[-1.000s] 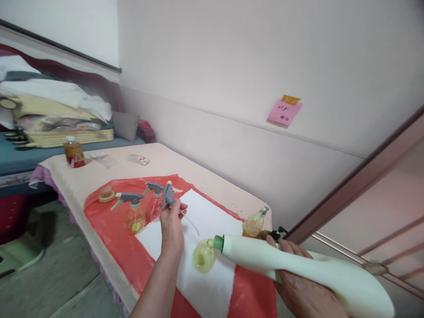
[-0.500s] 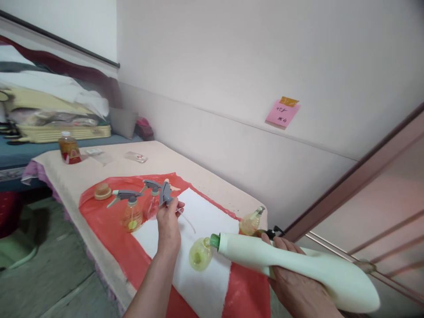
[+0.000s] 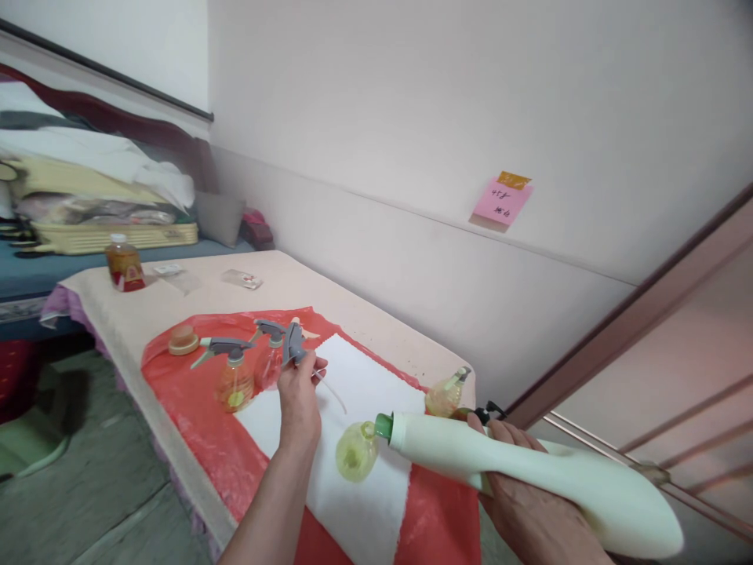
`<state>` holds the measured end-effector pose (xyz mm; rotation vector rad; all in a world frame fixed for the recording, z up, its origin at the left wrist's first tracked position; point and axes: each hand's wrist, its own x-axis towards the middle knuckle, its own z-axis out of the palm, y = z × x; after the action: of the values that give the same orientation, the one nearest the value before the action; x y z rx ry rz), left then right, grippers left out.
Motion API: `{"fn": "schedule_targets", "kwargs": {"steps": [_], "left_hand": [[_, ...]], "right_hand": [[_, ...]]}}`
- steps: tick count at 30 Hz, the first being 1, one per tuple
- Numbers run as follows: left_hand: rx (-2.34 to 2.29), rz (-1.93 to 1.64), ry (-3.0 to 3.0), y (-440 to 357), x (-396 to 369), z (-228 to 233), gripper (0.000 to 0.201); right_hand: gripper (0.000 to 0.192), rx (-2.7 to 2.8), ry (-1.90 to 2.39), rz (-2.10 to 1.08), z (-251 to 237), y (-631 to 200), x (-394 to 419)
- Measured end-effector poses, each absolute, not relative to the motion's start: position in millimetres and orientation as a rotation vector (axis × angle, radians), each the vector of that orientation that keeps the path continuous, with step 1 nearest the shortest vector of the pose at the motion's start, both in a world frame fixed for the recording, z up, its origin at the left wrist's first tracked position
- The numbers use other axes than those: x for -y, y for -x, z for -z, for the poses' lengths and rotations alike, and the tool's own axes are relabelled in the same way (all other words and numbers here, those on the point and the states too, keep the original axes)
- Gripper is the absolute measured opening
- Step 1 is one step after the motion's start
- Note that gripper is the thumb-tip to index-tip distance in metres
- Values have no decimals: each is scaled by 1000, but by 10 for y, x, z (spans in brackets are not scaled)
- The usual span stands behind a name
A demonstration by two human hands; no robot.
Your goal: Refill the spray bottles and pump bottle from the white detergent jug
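My left hand (image 3: 301, 396) is closed round a grey trigger spray head (image 3: 294, 345), whose thin white dip tube hangs down to the right. My right hand (image 3: 529, 490) grips a large pale green bottle (image 3: 565, 486) lying nearly level, its green neck pointing left. That neck meets the mouth of a small round spray bottle (image 3: 356, 455) without its head, which holds some yellowish-green liquid and stands on a white cloth (image 3: 358, 384). Whether liquid is flowing between them I cannot make out. Two clear spray bottles with grey heads, one (image 3: 235, 384) nearer, stand left of my left hand.
Red plastic sheeting (image 3: 194, 408) lies under the cloth on the table (image 3: 306, 282). Another spray bottle (image 3: 444, 396) stands at the right edge. A round cap (image 3: 183, 340), flat packets (image 3: 242, 278) and an amber bottle (image 3: 125, 265) are farther back. A pink note (image 3: 503, 202) hangs on the wall.
The back end of the pale green bottle has shifted slightly right and down in my right hand. My left hand and the spray head have stayed in place.
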<state>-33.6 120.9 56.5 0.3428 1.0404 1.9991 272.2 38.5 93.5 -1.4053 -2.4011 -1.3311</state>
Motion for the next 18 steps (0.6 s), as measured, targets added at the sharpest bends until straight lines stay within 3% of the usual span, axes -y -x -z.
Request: {"fn": "schedule_targets", "kwargs": {"steps": [18], "left_hand": [[-1030,-2007,-349,339,-1192,-610,21]], "right_hand": [[69,2403,1437,1244,-963,-2737,-354]]}}
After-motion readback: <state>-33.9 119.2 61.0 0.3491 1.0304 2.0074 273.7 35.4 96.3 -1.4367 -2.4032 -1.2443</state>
